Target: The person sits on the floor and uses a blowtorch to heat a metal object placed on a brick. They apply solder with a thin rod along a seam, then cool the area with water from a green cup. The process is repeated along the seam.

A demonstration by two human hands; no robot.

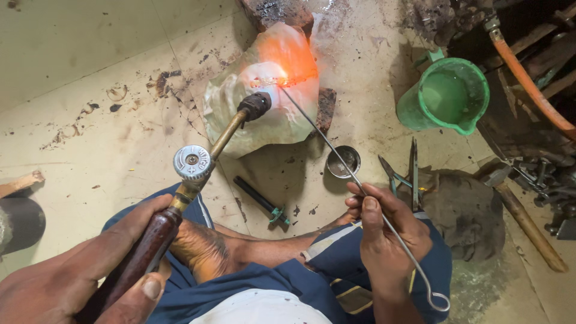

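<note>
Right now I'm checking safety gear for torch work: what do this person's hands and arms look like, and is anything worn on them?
Both are bare. The left hand and right hand wear no gloves, rings or watch, and no sleeves show on either forearm. The fingernails are short, the knuckles creased, with dark grime on the fingers.

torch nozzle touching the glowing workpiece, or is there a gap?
Apart. The head view shows the torch nozzle held short of the glowing spot on the pale block, with bare block surface visible between them.
</note>
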